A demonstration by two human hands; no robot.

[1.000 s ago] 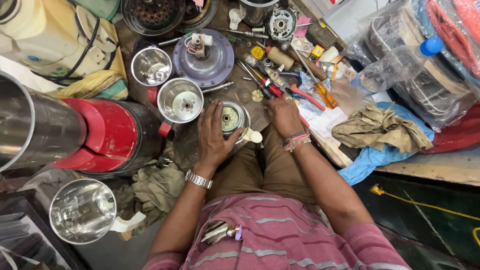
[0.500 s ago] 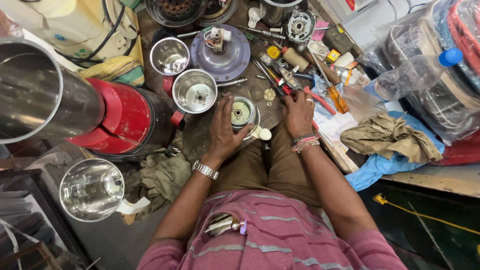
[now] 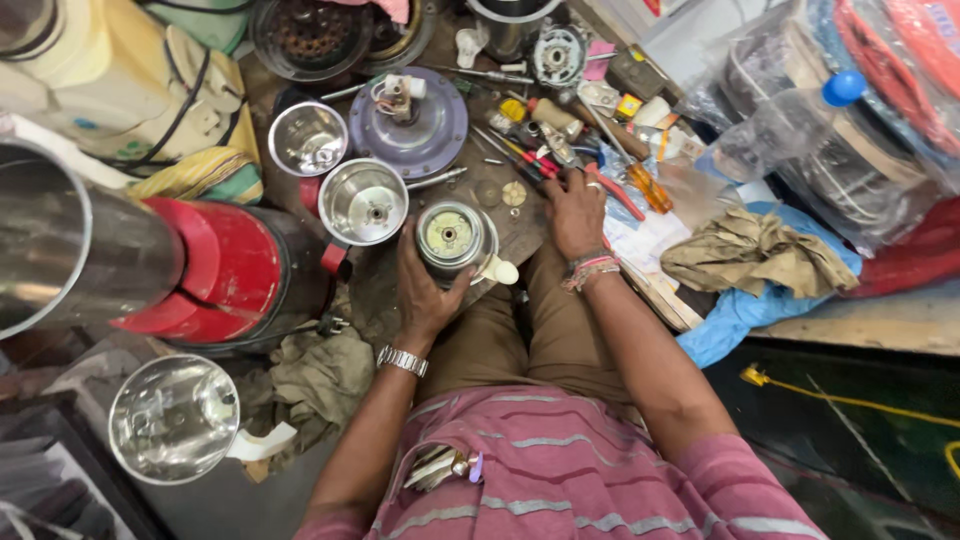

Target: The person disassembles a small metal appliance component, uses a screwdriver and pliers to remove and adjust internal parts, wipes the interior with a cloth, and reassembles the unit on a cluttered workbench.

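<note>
Down low, the left hand (image 3: pixel 425 290) wraps around a small steel mixer jar (image 3: pixel 452 238), turned bottom up above the knee. Just beside it, the right hand (image 3: pixel 574 212) lies flat and open among the pliers (image 3: pixel 548 158) and screwdrivers (image 3: pixel 648 186). Farther off sit two more steel jars (image 3: pixel 363 203) and a purple mixer base (image 3: pixel 410 122).

Single head-worn camera looks steeply down, close, over lap and cluttered floor.

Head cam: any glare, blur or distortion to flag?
Head view: bright glare inside the steel jar at lower left; the big steel vessel at the left edge is stretched by wide-angle distortion; left hand and the small jar it holds look sharp.
</note>
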